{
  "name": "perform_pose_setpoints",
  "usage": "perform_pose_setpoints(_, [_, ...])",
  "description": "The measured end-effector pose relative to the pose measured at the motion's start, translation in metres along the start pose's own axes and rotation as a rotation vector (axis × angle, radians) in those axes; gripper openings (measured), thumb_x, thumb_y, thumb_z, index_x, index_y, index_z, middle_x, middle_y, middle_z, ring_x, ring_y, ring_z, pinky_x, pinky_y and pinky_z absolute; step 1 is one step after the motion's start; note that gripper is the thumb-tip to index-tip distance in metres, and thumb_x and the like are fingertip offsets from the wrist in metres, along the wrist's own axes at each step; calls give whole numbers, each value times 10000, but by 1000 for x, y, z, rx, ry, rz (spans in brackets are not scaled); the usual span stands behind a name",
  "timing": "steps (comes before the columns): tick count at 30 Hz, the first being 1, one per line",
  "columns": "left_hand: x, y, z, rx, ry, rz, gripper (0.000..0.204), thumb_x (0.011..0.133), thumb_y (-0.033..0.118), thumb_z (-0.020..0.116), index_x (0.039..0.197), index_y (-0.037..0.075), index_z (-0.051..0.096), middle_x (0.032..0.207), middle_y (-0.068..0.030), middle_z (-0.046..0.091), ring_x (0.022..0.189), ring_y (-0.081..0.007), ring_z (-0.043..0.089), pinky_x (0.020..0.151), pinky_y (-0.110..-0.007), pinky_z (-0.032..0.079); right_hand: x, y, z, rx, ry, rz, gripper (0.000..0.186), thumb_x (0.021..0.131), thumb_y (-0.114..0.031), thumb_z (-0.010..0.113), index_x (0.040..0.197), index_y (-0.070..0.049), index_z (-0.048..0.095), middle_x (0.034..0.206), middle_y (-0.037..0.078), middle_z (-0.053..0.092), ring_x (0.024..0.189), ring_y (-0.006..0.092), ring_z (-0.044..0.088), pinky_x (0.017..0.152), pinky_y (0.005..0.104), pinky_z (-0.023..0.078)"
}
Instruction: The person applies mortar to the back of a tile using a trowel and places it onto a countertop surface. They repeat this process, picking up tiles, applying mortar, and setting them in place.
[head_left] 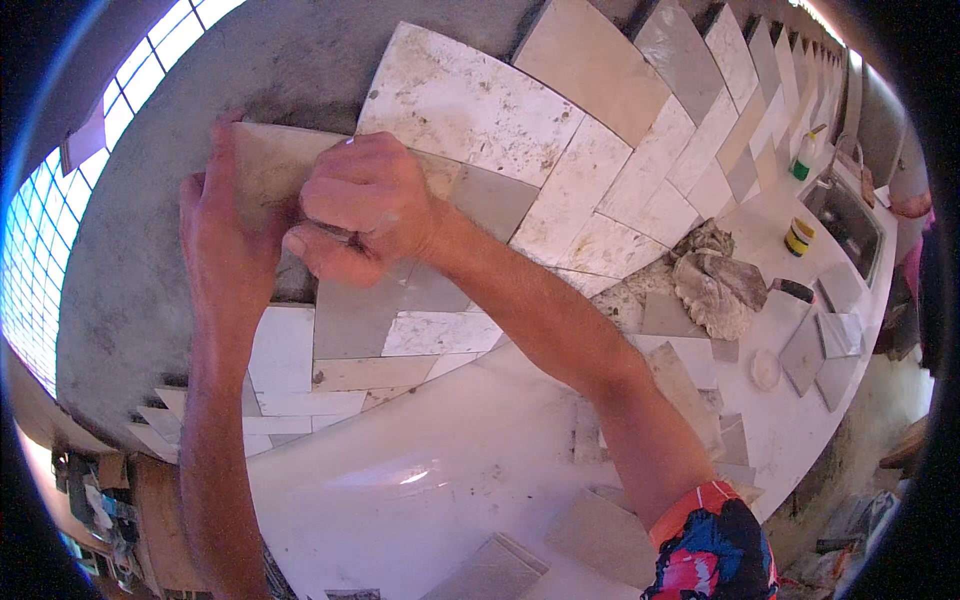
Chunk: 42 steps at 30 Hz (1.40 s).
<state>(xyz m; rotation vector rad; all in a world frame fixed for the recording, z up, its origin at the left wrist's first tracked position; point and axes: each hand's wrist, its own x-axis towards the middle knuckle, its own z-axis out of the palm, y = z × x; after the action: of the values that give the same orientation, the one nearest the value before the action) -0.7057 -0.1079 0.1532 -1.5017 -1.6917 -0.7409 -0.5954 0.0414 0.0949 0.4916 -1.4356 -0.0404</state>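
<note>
A beige-grey tile (pixel 277 151) lies against the grey wall (pixel 130 270), among staggered white, beige and grey tiles (pixel 465 95). My left hand (pixel 225 245) grips this tile's left end, one finger reaching up along its edge. Over the tile's right part my right hand (pixel 360 205) is closed, knuckles up; whether it holds anything is hidden. A larger grey tile (pixel 360 310) is fixed just below.
The white counter (pixel 400 510) bears loose tiles (pixel 805 355), a dirty crumpled cloth (pixel 710 285), a black-handled tool (pixel 792 290), a yellow tub (pixel 798 237) and a green-and-white bottle (pixel 805 150). A steel sink (pixel 835 215) is at right. Part of another person (pixel 910 205) shows beyond it.
</note>
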Motion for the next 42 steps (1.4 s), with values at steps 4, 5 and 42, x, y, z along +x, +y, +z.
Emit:
perform_pose_setpoints(4, [-1, 2, -12, 38, -20, -71, 928, 804, 98, 875, 1600, 236, 418, 1196, -203, 576, 1112, -383, 638, 983, -497, 540, 14, -33, 3, 15, 75, -64, 312, 760, -213, 757, 630, -130, 486, 569, 43, 468, 491, 287, 516, 447, 404, 393])
perform_pose_setpoints(5, [-1, 2, -11, 32, -13, -69, 933, 800, 101, 880, 1599, 240, 418, 1205, -201, 572, 1117, -378, 636, 988, -494, 539, 16, -43, -5, 13, 88, -83, 315, 761, -170, 765, 623, -126, 485, 576, 34, 473, 486, 275, 503, 444, 381, 378])
perform_pose_setpoints(42, [-1, 6, -1, -85, -42, -24, 920, 796, 10, 744, 1625, 157, 374, 1292, -245, 590, 1160, -450, 596, 1033, -505, 485, 10, 0, -4, -21, -32, -1, 317, 811, -332, 751, 681, -166, 515, 588, 56, 497, 520, 303, 565, 460, 452, 443])
